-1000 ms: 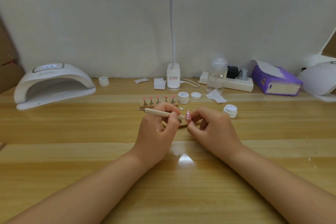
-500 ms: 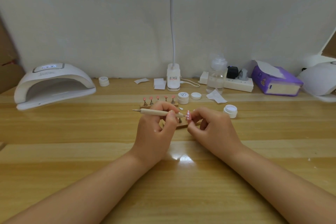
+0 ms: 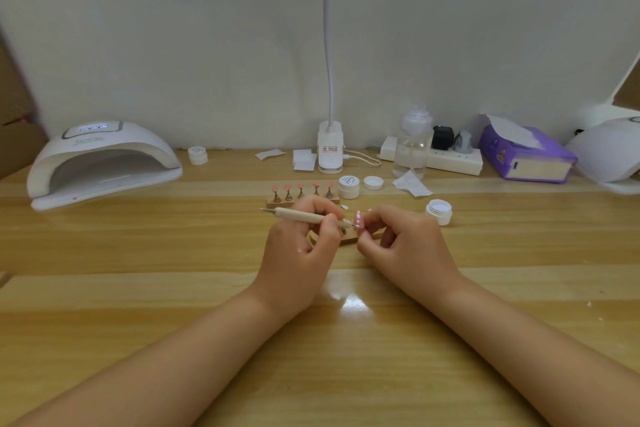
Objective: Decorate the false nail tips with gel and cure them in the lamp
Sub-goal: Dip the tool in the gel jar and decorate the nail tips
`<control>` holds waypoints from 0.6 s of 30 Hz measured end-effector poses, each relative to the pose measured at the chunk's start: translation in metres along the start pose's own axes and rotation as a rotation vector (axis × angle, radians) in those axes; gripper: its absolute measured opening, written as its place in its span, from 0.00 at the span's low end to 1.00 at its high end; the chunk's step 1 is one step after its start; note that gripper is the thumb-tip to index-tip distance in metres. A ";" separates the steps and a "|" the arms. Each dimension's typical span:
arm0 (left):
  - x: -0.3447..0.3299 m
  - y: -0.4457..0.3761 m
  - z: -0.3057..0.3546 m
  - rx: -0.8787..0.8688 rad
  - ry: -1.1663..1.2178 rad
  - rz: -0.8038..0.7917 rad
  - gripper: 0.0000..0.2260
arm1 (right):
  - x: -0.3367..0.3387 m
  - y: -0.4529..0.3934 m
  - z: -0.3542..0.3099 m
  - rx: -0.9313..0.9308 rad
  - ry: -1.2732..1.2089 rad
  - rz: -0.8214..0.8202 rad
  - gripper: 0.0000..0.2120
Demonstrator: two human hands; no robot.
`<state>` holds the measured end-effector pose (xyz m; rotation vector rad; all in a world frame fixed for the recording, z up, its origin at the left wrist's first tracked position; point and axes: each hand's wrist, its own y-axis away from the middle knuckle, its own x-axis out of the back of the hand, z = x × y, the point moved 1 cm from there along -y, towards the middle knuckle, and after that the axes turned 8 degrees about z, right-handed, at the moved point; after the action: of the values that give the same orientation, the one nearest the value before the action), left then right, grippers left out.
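Observation:
My left hand (image 3: 300,246) grips a wooden dotting tool (image 3: 304,216) lying nearly level, its tip touching a pink nail tip (image 3: 358,219) with white dots. My right hand (image 3: 401,246) pinches that nail tip from the right, above a wooden holder (image 3: 349,237) mostly hidden by both hands. Behind the hands a second wooden holder (image 3: 273,202) carries several pink nail tips (image 3: 300,186) on stands. An open gel jar (image 3: 348,186) and its lid (image 3: 373,182) sit beside it. The white curing lamp (image 3: 100,163) stands at the far left.
Another open white jar (image 3: 438,211) sits right of my hands, a closed one (image 3: 198,155) near the lamp. A desk lamp base (image 3: 330,151), clear bottle (image 3: 413,146), power strip (image 3: 453,159), purple tissue box (image 3: 526,158) and paper wipes (image 3: 412,183) line the back.
The dotting tool has slid slightly leftward and flattened in my left hand, its tip staying at the nail. My right hand has hardly moved.

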<state>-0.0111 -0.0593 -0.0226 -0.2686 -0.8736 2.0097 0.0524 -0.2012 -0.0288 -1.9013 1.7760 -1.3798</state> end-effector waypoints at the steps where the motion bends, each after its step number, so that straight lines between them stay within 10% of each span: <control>1: 0.000 0.000 0.000 0.004 0.001 0.002 0.06 | 0.000 0.000 0.000 0.000 -0.001 -0.001 0.03; 18: 0.000 -0.001 0.000 0.008 0.007 -0.008 0.06 | -0.001 0.000 0.000 0.025 0.001 0.007 0.04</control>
<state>-0.0106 -0.0589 -0.0220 -0.2676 -0.8604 2.0035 0.0527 -0.2009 -0.0291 -1.8809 1.7553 -1.3942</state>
